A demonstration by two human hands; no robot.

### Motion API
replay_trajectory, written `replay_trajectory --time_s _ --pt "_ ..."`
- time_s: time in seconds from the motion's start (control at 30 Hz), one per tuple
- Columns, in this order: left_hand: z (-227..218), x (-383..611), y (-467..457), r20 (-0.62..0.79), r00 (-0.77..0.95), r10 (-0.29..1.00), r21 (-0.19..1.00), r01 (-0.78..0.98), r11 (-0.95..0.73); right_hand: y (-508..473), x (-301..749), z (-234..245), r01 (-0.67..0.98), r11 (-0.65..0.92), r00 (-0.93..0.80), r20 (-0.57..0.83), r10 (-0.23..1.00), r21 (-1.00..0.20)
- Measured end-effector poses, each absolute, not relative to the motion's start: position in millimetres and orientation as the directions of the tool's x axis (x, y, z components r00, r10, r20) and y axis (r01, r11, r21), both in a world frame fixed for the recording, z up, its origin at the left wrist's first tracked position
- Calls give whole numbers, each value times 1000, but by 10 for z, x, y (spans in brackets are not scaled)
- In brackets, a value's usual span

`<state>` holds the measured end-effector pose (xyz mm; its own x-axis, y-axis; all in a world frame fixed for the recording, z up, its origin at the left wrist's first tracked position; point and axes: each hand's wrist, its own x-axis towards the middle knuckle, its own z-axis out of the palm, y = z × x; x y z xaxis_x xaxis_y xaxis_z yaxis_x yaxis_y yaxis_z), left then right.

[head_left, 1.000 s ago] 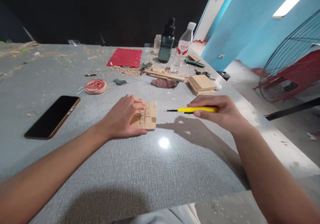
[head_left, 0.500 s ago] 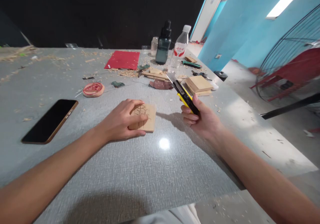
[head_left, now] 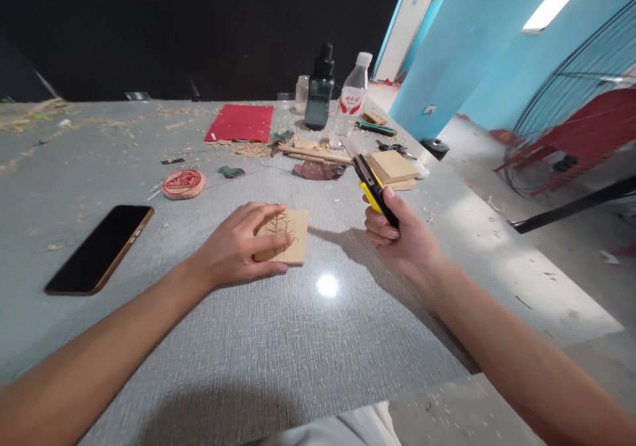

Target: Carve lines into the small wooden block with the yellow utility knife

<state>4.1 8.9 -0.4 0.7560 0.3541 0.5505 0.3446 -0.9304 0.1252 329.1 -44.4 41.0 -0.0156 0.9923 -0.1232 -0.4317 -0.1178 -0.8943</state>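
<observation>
A small square wooden block (head_left: pixel 298 237) with lines carved or drawn on its top lies flat on the grey table. My left hand (head_left: pixel 246 240) grips it from the left, thumb along the near edge and fingers over the top, hiding part of the pattern. Raised to the right of the block, my right hand (head_left: pixel 397 224) is closed around a yellow and black utility knife (head_left: pixel 373 191). Its blade is out and points up and to the left, apart from the wood.
A phone (head_left: pixel 99 250) and a round red-carved wooden piece (head_left: pixel 183 183) lie on the left. Behind are a red sheet (head_left: pixel 242 122), a dark bottle (head_left: pixel 319 91), a clear bottle (head_left: pixel 351 98), sandpaper (head_left: pixel 318 169), stacked wooden blocks (head_left: pixel 393 166) and scattered shavings.
The view has shifted slightly. My right hand has tilted the knife a little more upright; my left hand keeps its hold on the wooden block.
</observation>
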Motion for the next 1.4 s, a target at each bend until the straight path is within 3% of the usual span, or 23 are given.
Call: replay_trajectory --time_s 0.3,0.57,0.87,1.13,1.4 --pt "2 75 76 536 741 404 172 373 -912 -411 3304 269 -626 -266 -120 -246 962 -733" --pt "-2 66 74 486 784 387 178 345 -922 -453 3205 235 -504 -288 -124 -261 957 -814" --pt "34 68 61 514 797 319 93 318 -944 -576 3108 270 -258 -138 -198 -88 976 -956" --pt "26 61 70 537 795 281 18 323 -946 -603 3083 368 -215 -105 -112 -83 990 -971" --pt "23 55 55 550 793 262 -16 324 -946 -549 3114 344 -276 -119 -90 -98 991 -954"
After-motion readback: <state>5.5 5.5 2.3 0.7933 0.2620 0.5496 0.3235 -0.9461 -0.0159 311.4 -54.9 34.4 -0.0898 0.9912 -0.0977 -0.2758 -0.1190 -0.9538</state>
